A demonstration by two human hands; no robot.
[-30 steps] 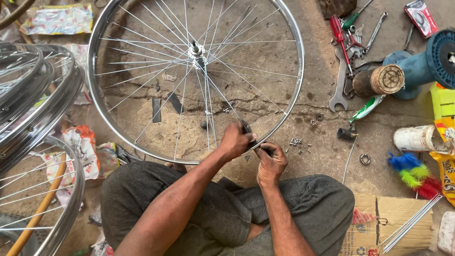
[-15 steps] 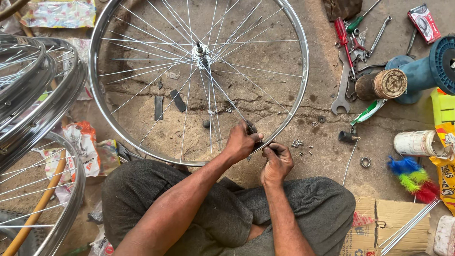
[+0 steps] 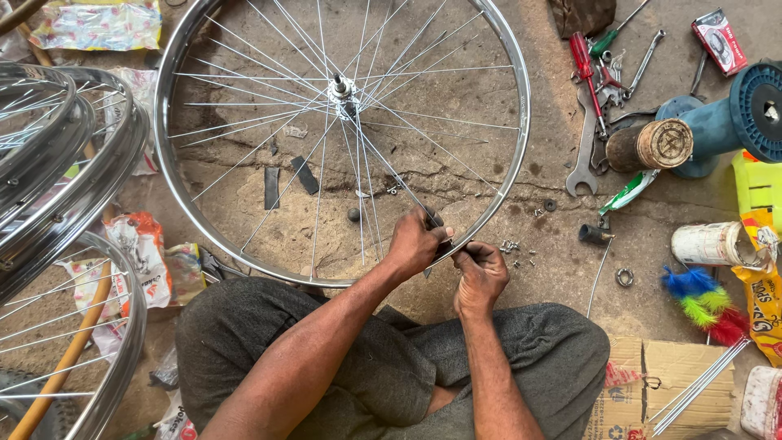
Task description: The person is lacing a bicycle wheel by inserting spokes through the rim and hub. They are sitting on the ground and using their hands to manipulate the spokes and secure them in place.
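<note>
One spoked wheel (image 3: 244, 163) flat on the floor, left hand (image 3: 415, 243) fingers clamped on one spoke (image 3: 399, 183), right hand (image 3: 481, 277) fingers pinched at its rim (image 3: 509, 175).

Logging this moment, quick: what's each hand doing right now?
Left hand: closed on a spoke at the wheel rim.
Right hand: pinched at the rim; contents hidden.
</note>
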